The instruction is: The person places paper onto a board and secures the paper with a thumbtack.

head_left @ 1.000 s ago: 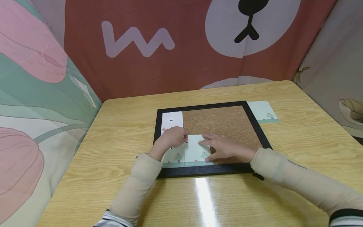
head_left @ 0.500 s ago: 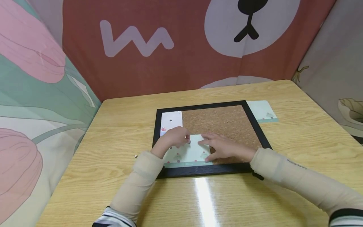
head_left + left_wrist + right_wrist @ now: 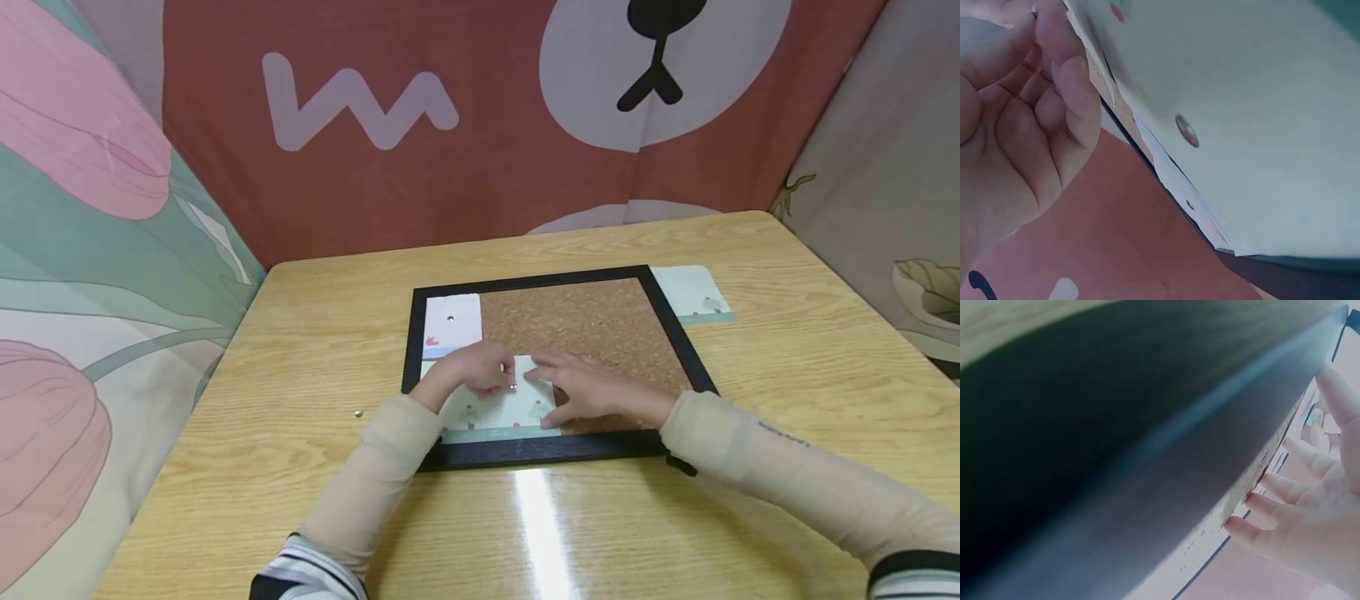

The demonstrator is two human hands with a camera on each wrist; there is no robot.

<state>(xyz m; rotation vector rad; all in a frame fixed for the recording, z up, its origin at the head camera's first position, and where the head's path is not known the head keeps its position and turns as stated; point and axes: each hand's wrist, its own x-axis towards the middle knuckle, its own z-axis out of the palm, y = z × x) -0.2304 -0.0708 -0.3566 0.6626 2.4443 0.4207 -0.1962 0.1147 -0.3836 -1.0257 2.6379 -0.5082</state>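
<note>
My left hand (image 3: pixel 480 367) pinches a small silver thumbtack (image 3: pixel 513 386) between thumb and fingertips, just over a pale green card (image 3: pixel 528 400). In the left wrist view its other fingers are curled in. My right hand (image 3: pixel 588 387) lies with fingers spread on the right edge of that card and the cork board (image 3: pixel 585 321). A second pale green card (image 3: pixel 457 421) sits to its left, partly hidden by my left hand. A thumbtack (image 3: pixel 1187 130) is pinned in it. Above it, a white card (image 3: pixel 453 329) carries another thumbtack (image 3: pixel 451 318).
The board has a black frame (image 3: pixel 525 450) and lies on a wooden table (image 3: pixel 300 500). Another pale green card (image 3: pixel 693 294) lies beyond its right side. A loose thumbtack (image 3: pixel 358 413) lies on the table to the left. A patterned cloth (image 3: pixel 495 192) hangs behind.
My left hand has moved right and slightly towards me with the thumbtack, uncovering more of the white card. My right hand has stayed in place.
</note>
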